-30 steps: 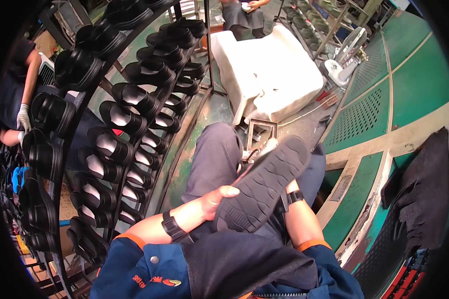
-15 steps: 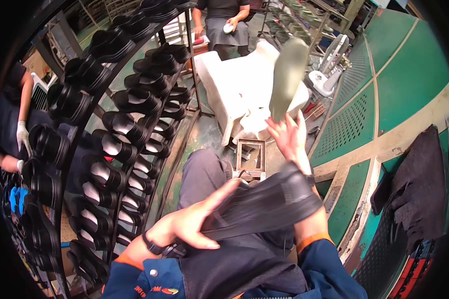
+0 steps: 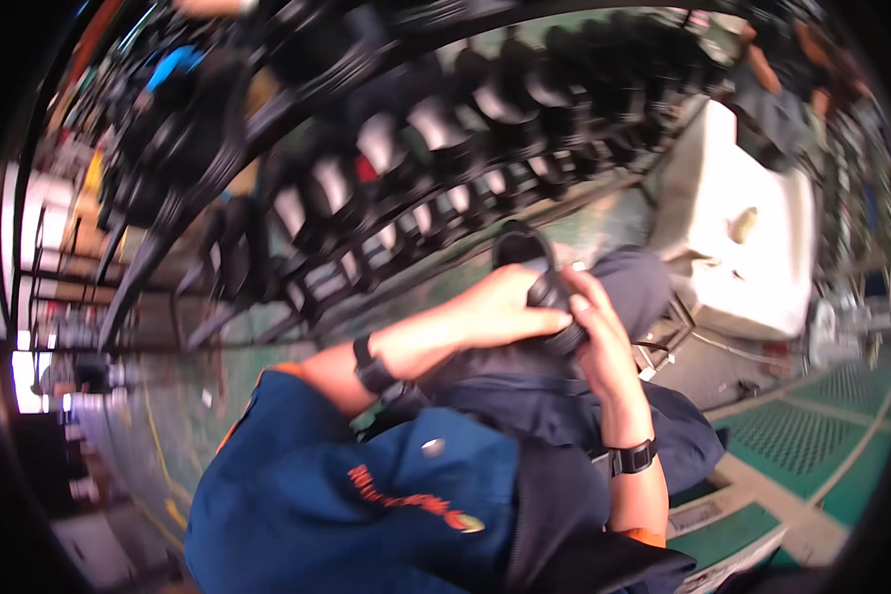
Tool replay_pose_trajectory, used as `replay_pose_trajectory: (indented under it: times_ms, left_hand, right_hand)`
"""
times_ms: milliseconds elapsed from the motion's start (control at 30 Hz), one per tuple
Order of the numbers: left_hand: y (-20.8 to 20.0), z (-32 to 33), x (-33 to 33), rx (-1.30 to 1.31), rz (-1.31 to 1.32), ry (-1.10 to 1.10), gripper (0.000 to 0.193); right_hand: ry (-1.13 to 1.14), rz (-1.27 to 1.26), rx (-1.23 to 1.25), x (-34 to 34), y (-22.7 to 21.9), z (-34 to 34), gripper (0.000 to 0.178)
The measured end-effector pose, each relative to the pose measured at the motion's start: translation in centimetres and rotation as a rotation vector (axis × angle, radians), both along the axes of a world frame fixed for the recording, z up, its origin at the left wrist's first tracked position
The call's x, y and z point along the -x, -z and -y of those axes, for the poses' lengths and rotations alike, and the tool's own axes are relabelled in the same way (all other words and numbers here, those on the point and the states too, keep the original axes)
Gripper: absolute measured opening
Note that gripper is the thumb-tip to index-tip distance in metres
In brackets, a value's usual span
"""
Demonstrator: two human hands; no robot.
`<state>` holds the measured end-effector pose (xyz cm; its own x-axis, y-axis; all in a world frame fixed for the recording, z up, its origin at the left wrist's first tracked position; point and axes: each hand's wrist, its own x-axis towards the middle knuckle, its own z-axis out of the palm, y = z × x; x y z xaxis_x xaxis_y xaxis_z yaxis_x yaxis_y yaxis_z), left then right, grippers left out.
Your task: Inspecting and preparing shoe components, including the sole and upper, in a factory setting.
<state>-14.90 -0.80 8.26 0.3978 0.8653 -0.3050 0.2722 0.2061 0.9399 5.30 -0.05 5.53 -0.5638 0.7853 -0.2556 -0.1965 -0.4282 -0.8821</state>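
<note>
A black shoe (image 3: 552, 293) is between my two hands, above my lap. Its dark rounded opening points away from me, and ridges show along its sole edge. My left hand (image 3: 500, 309) grips it from the left, with the thumb lying across it. On the other side, the fingers of my right hand (image 3: 604, 332) close round its near end. Motion blur and my fingers hide part of the shoe.
A rack (image 3: 396, 213) of black shoes stretches across the far side. To the right stands a white-covered bin (image 3: 698, 178) with a small greenish object (image 3: 743, 225) on it. Green perforated panels (image 3: 802, 436) lie at the lower right. A co-worker (image 3: 767, 104) sits beyond the bin.
The view has swung left towards the rack. The green foot-shaped form near my right hand has left it. My hands, earlier apart with a black leather piece across my right forearm, now meet on the shoe.
</note>
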Motion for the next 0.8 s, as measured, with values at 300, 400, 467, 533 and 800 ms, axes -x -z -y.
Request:
replay_pose_trajectory:
  times_ms: [300,400,467,533,800]
  left_hand:
    - [11.0,6.0,11.7,0.390,0.013,-0.452,0.029]
    - [13.4,7.3,15.9,0.421,-0.911,0.071,0.043]
    - [15.5,9.7,19.3,0.427,-1.202,0.163,0.039]
    - [17.5,11.6,23.6,0.420,-1.340,0.067,0.035]
    - [22.4,15.1,25.1,0.270,-1.360,-0.669,0.081]
  right_hand:
    - [-0.113,-0.247,0.279,-0.1,3.6,0.4,0.049]
    - [-0.067,-0.221,0.244,-0.7,3.9,1.1,0.048]
    - [-0.074,-0.218,0.245,-1.0,4.3,1.3,0.048]
    - [-0.046,-0.201,0.241,-1.5,4.1,1.6,0.048]
    - [-0.047,-0.084,0.209,-2.3,3.3,1.6,0.049]
